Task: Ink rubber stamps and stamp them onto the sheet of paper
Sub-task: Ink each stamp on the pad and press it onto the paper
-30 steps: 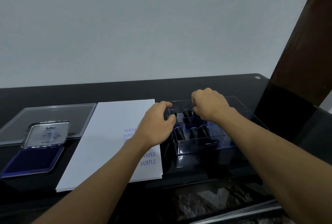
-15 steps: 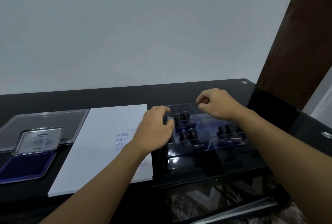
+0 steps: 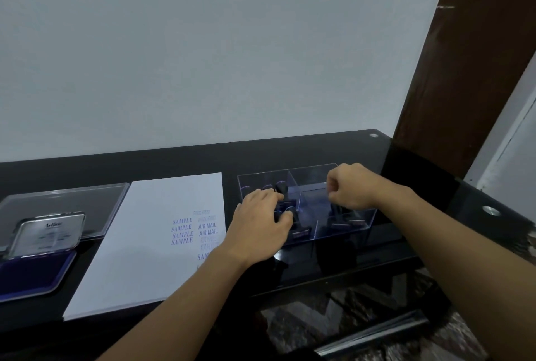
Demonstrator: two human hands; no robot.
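Observation:
A white sheet of paper point(image 3: 145, 247) lies on the black table, with blue SAMPLE and AIR MAIL prints near its right edge. To its right stands a clear plastic box point(image 3: 311, 169) holding several black rubber stamps point(image 3: 345, 220). My left hand point(image 3: 259, 227) reaches into the box's left compartment, its fingers curled around a black stamp point(image 3: 287, 211). Another stamp point(image 3: 281, 186) stands upright just behind it. My right hand point(image 3: 352, 186) hovers over the right compartment with its fingers pinched together and nothing visible in them. An open blue ink pad point(image 3: 32, 273) sits at the far left.
The ink pad's metal lid point(image 3: 50, 233) stands tilted up behind the pad. A clear flat plastic lid point(image 3: 72, 201) lies behind it. The table's front edge runs just below the paper, and a dark wooden post point(image 3: 464, 56) rises at the right.
My left hand has pushed further into the left compartment and closed on a stamp. My right hand has come back from the box's far rim to above the right compartment.

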